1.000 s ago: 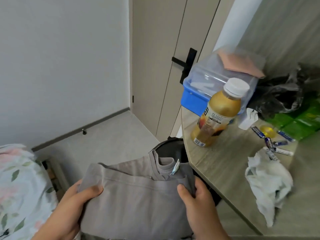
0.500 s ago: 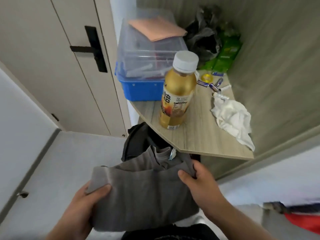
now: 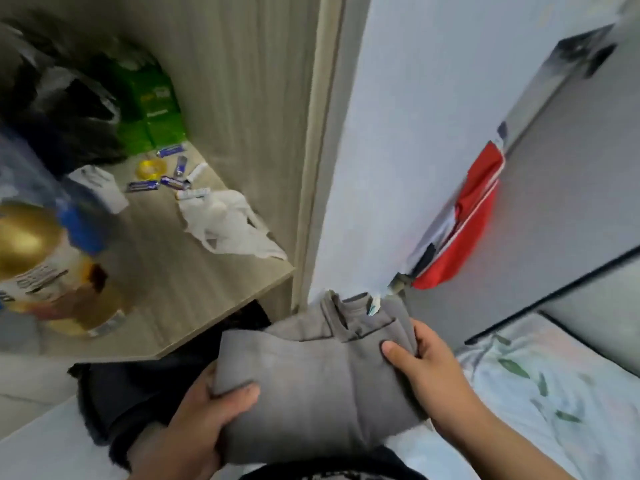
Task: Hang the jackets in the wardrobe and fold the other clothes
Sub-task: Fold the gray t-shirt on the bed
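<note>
A folded grey garment (image 3: 318, 379) with its collar and a small tag facing away is held in front of me at the bottom centre of the head view. My left hand (image 3: 194, 424) grips its left edge, thumb on top. My right hand (image 3: 426, 372) grips its right edge, thumb pressed on the fabric. A dark garment (image 3: 114, 400) lies below, under the shelf.
A wooden corner shelf (image 3: 194, 289) at left carries a gold bottle (image 3: 41, 268), a crumpled white bag (image 3: 225, 223), small batteries, a green pack and a black bag. A red cloth (image 3: 460, 230) hangs on the white wall. Floral bedding (image 3: 540, 375) lies at lower right.
My view has swung to the right: the shelf and bottle slid to the left, and the white wall, red cloth and bedding came into sight. Both hands kept their grip on the grey garment.
</note>
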The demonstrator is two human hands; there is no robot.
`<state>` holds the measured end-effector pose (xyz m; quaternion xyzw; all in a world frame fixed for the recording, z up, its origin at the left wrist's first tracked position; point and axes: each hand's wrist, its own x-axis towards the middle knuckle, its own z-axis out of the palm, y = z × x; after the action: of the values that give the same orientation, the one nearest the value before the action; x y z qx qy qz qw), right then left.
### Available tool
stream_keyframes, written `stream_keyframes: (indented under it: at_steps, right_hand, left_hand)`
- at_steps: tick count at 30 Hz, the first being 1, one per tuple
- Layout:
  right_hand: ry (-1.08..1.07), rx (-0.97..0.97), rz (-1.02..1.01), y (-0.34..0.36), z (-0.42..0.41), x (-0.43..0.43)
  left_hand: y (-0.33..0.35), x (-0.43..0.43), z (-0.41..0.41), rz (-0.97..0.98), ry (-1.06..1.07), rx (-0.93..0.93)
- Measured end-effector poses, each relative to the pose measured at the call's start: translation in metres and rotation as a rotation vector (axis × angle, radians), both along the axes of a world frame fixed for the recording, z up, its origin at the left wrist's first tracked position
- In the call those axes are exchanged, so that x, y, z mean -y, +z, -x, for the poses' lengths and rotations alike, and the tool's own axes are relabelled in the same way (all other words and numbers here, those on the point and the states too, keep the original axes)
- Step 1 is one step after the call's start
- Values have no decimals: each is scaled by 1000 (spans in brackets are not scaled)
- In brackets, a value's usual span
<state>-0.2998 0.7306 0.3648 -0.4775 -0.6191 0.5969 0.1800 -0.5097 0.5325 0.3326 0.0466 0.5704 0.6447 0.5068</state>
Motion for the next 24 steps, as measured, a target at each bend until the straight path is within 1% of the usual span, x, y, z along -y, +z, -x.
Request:
stream_keyframes:
  at_steps: [2, 5, 9, 12, 17, 21, 24]
  right_hand:
    - [-88, -36, -18, 7, -20, -9]
    - [-241, -57, -56, 15, -53, -20]
    - [-455, -45, -141, 23, -93, -27]
    - [-588, -43, -189, 31, -115, -35]
    - [-717, -49, -301, 58, -128, -76]
    - [-746, -58, -396, 77, -130, -130]
    - [-718, -37, -472, 90, -130, -182]
  left_hand:
    - [5, -28, -8, -64, -137, 1]
    - [8, -68, -24, -120, -273, -15]
    - [14, -116, -47, -136, -436, -35]
    - [22, -154, -63, -159, -538, -123]
    - [49, -230, -80, -238, -519, -319]
    - [70, -291, -92, -282, -465, -411]
    - [79, -336, -100, -277, -388, -456]
